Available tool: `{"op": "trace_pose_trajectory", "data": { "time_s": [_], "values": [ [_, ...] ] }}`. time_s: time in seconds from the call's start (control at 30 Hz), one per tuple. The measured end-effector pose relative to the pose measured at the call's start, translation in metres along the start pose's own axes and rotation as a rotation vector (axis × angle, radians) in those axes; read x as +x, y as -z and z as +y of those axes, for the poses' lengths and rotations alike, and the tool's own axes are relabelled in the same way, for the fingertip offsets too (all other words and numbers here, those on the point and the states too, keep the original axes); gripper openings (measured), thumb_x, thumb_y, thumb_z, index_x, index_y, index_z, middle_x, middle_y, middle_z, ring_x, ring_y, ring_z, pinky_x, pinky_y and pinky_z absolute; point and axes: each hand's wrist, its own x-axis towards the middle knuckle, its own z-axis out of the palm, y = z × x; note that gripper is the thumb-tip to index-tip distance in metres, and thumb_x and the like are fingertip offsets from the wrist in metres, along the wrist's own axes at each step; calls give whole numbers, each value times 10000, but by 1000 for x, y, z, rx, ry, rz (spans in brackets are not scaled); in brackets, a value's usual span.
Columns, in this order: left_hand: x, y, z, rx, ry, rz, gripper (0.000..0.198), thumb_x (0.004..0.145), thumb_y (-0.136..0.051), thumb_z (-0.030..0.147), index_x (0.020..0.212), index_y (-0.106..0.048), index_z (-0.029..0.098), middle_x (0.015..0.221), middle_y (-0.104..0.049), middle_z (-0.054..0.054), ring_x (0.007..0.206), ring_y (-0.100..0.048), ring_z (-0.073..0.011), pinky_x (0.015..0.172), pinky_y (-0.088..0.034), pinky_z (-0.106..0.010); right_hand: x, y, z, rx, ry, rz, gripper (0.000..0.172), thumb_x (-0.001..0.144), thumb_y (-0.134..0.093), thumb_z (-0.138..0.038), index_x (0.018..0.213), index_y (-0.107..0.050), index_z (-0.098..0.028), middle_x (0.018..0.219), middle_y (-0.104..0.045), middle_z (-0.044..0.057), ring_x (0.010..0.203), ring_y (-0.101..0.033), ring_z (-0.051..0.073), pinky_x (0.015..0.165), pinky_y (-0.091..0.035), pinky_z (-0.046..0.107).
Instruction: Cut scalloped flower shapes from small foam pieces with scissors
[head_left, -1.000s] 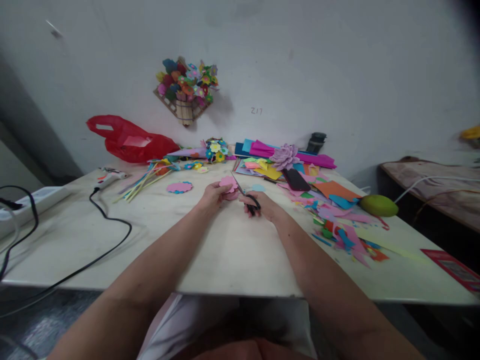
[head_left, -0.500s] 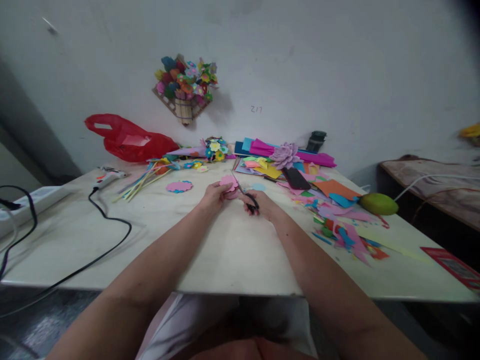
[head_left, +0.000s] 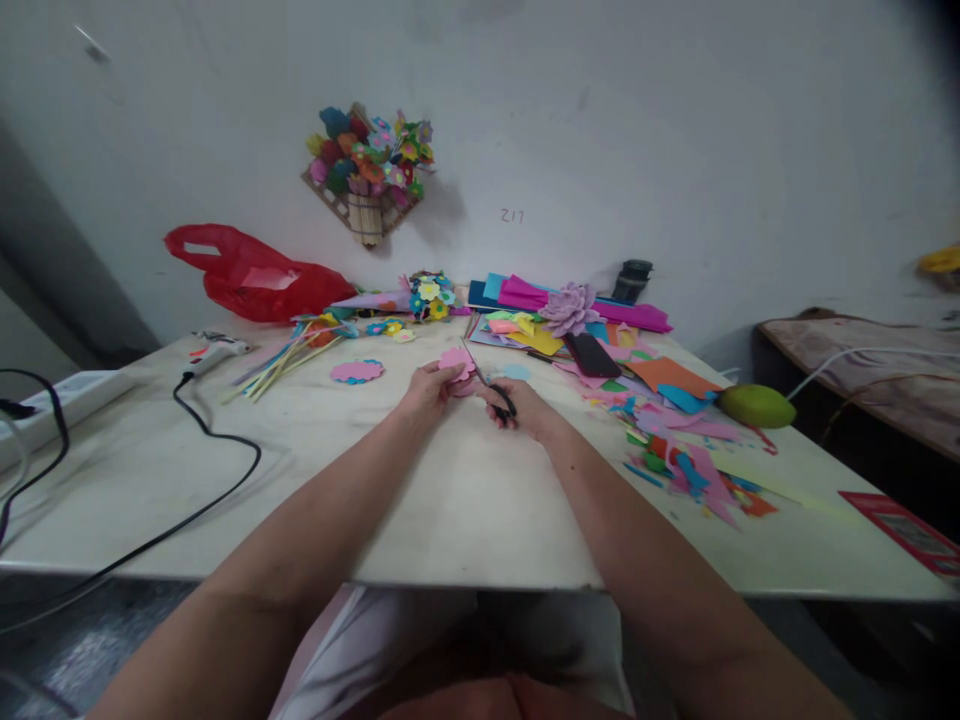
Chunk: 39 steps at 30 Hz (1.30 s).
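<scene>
My left hand [head_left: 426,388] is closed on a pink foam flower cut-out [head_left: 456,361], held just above the pale table [head_left: 450,500]. My right hand [head_left: 522,408] grips black-handled scissors [head_left: 495,394], whose blades point up and left into the edge of the pink piece. Both hands meet near the table's middle. Another pink scalloped cut-out on a blue one [head_left: 358,372] lies to the left of my left hand.
Foam sheets and scraps [head_left: 660,420] litter the right side, with a purple paper flower [head_left: 568,310], a black phone [head_left: 591,356] and a green mango [head_left: 757,407]. At left lie a glue gun [head_left: 217,350] with black cord [head_left: 217,480], coloured sticks [head_left: 285,362] and a red bag [head_left: 259,280].
None beyond a slight downward tilt of the view; both hands stay together with the pink piece and the scissors.
</scene>
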Motion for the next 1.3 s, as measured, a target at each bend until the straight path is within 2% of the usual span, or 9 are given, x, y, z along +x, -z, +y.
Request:
{"op": "trace_pose_trajectory", "data": {
  "time_s": [0.23,0.43,0.6,0.83,1.3],
  "values": [
    [1,1,1,5,-2,2,133,624,-727,27,718,-652,84,720,-688,-76,668,-662,-138,678,-555,-241,0,-1,-1,23,-44,24,172,824,-586,-327,784,-564,-161,507,-534,-38,338,-447,49,293,-211,163],
    [2,3,1,9,-4,1,105,651,-704,39,733,-656,83,732,-689,-78,663,-664,-137,666,-554,-234,-3,-3,-6,27,-56,15,200,769,-613,-352,759,-550,-163,473,-501,-53,315,-421,51,296,-183,175],
    [-1,2,4,58,21,9,93,682,-707,95,745,-642,76,694,-676,-83,617,-661,-147,616,-546,-243,-7,-4,-12,16,-70,2,189,740,-611,-339,727,-540,-165,444,-479,-66,308,-403,52,308,-192,179],
    [-2,5,6,175,4,-46,154,700,-733,211,683,-629,98,622,-641,-67,545,-619,-132,567,-529,-242,-9,-5,-15,28,-75,0,197,708,-624,-334,688,-525,-165,430,-477,-64,312,-401,52,309,-211,175],
    [2,7,5,218,-16,-25,177,687,-724,246,671,-611,111,596,-624,-57,501,-591,-128,541,-505,-254,-9,-5,-14,18,-88,10,178,715,-636,-318,709,-548,-163,429,-463,-68,318,-388,47,326,-245,161]
  ]
}}
